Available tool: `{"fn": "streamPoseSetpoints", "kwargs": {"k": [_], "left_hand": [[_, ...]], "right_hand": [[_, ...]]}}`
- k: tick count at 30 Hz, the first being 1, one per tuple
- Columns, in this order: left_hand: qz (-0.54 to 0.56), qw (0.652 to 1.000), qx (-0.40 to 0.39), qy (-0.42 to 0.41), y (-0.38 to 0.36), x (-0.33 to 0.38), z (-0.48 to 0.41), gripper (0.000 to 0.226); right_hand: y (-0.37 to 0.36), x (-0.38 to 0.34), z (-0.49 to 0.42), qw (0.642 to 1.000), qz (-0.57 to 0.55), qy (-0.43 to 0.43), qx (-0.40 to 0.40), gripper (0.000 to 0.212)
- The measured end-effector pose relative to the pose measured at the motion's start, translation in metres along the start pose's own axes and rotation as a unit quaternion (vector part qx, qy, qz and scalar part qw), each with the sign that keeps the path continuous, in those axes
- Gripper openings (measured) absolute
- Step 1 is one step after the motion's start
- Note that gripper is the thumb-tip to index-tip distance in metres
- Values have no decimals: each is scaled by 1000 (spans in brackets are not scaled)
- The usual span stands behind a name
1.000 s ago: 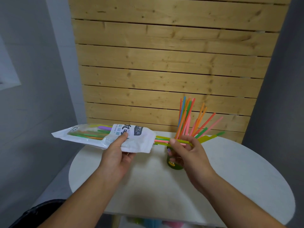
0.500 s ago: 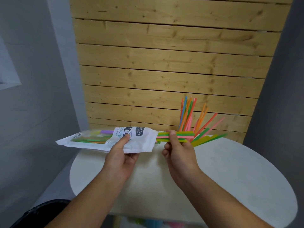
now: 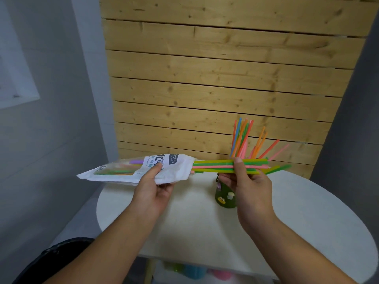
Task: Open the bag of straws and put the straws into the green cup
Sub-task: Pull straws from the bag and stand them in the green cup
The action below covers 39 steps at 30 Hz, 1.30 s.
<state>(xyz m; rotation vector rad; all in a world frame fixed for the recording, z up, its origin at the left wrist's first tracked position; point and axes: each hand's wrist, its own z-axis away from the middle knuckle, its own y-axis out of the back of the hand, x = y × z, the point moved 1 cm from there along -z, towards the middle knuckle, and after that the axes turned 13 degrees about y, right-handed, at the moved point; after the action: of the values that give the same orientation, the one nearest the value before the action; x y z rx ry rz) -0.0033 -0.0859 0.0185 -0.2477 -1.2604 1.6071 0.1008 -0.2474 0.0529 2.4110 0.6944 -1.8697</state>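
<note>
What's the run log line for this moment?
left hand: grips white plastic straw bag | right hand: pinches coloured plastic straws partly out of bag | green cup: on white round table, holding other straws

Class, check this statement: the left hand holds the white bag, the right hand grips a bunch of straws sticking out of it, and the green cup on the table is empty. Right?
One error: the head view shows the green cup holding many upright straws, not empty. The left hand holds the white bag and the right hand grips the bunch of straws.
</note>
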Motion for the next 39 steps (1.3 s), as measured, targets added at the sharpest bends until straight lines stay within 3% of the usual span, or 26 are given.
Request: {"fn": "streamPoseSetpoints", "kwargs": {"k": [15,29,33,39], "left_hand": [[-6,1000,16,-11,6,14,-3,21],[-33,998,41,-21,8,4,-11,44],[-45,997,47,-36,10,4,-15,45],[-80,996,43,-25,6,-8,-18,42]], "right_hand": [[29,-13,1,999,-24,20,40,25],[63,-18,-7,994,22,57,85,24],[75,-21,-14,992,48,78,92,26],[87,-27,-16,969,164,174,67,19]]}}
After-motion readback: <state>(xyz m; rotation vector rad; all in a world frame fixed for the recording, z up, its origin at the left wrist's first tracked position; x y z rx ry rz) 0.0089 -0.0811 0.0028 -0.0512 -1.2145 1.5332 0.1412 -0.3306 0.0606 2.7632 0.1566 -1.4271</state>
